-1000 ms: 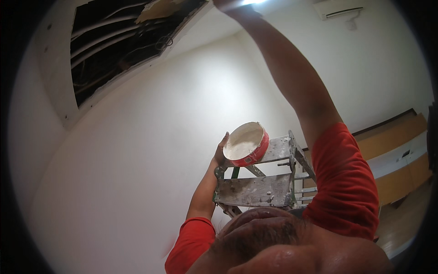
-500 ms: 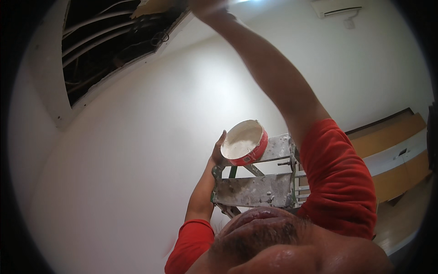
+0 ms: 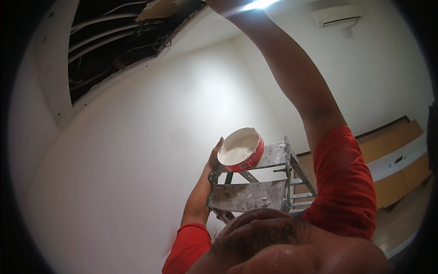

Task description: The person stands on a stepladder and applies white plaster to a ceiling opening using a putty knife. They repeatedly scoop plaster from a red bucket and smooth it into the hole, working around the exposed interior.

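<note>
A shallow round red tub (image 3: 241, 150) holds pale, creamy compound, which is also smeared on its rim. My left hand (image 3: 215, 156) grips the tub from its left side. The tub is at the top of a paint-spattered metal stepladder (image 3: 275, 154), tilted so that its inside shows. My right arm stretches far up to the ceiling. At the upper edge of the view my right hand (image 3: 228, 5) is cut off beside a bright glare, near the border of the ceiling opening. Its fingers, and anything in them, are out of sight.
A large rectangular ceiling opening (image 3: 118, 45) shows pale pipes and a hanging piece of brown board (image 3: 157, 9). Its edge is ragged, with a loose coil of wire (image 3: 162, 44). An air conditioner (image 3: 336, 16) hangs at the upper right. Brown and white panels (image 3: 394, 166) stand at the right.
The view has shifted a little. My raised right arm has moved right, and the hand goes further out of the top edge. My left hand keeps its hold on the tub.
</note>
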### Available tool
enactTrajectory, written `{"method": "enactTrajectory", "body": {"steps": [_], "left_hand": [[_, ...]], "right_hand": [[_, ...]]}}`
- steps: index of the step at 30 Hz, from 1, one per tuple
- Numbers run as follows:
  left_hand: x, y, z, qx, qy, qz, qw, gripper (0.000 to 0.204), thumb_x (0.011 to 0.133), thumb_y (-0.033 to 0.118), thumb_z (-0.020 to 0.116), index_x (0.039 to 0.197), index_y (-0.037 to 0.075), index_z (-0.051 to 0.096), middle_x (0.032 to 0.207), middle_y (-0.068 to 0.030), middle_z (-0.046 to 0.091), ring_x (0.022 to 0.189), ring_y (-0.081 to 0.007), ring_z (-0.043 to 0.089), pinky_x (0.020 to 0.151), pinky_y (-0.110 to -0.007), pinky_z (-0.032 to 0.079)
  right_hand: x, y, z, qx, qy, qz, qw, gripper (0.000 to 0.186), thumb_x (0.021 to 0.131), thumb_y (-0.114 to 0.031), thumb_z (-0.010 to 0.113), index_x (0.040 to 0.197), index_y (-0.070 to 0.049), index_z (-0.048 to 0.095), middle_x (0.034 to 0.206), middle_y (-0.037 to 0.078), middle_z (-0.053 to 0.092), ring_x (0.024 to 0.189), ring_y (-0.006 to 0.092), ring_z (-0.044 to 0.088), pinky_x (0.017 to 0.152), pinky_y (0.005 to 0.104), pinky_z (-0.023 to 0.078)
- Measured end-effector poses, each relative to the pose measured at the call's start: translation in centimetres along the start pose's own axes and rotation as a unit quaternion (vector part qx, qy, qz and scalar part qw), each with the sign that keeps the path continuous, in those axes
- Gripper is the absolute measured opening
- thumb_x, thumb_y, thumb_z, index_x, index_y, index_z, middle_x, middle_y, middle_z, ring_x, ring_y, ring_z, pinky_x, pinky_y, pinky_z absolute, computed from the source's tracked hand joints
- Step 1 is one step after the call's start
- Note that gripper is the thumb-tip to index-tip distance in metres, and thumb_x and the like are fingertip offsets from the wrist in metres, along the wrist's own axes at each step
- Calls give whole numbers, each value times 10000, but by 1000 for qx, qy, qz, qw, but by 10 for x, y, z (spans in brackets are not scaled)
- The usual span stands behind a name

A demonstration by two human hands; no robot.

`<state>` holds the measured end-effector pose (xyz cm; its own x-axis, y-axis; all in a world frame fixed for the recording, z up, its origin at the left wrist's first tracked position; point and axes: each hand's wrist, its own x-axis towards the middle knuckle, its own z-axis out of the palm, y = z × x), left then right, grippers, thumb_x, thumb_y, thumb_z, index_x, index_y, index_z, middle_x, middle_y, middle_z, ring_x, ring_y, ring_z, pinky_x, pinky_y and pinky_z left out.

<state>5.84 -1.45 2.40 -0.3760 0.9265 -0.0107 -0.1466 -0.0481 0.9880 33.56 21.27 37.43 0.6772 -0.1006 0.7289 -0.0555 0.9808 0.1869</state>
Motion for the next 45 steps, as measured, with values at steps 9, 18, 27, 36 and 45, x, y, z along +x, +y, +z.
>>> {"method": "enactTrajectory", "body": {"steps": [9,18,27,36,45], "left_hand": [[5,-6,-15,-3,10,17,1000,789,1051,621,379,1507,-20,429,1455,-234,551,1294,-337,595,1119,-453,476],[6,-12,-22,-19,13,20,1000,775,1050,617,394,1486,-20,458,1426,-218,579,1274,-321,608,1095,-443,492],[9,-9,-24,-1,4,11,1000,797,1051,637,338,1523,-2,407,1471,-233,530,1311,-346,577,1120,-485,475],[11,-10,-28,-41,-20,-16,999,840,1037,674,314,1560,19,354,1524,-243,472,1354,-371,539,1146,-522,452],[6,-12,-16,-41,-3,-1,999,808,1044,641,374,1508,-18,434,1460,-223,552,1302,-329,590,1116,-453,477]], "right_hand": [[-4,-2,29,14,10,-9,1000,605,787,79,612,1388,14,583,1348,168,660,1069,311,645,905,420,504],[-22,11,39,-11,-75,65,995,674,785,65,590,1449,-45,552,1415,138,625,1150,317,616,981,421,481],[-55,55,62,-38,-63,75,995,658,824,58,539,1458,-115,562,1376,152,641,1141,348,622,991,451,486],[-89,91,49,-54,-141,256,955,542,904,14,531,1421,-135,595,1008,267,692,960,429,670,844,513,542],[-29,19,29,54,41,19,998,474,917,60,507,1379,0,593,1097,279,703,971,413,685,889,490,555]]}}
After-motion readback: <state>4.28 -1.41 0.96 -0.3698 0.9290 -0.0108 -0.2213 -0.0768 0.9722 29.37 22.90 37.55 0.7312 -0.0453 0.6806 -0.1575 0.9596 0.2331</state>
